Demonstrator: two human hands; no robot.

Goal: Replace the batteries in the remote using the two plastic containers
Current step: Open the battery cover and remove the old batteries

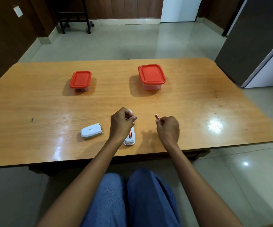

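The white remote (129, 136) lies open on the table (198, 99), back side up, with one battery still inside it, and the left hand (121, 124) is curled over its far end, though I cannot tell what the fingers pinch. The right hand (168, 128) is just to the right of the remote and pinches a battery (157, 117) above the table. The cover (91, 130) lies to the left of the left hand, and the two boxes (80, 80) (151, 76) with red lids on sit far back.
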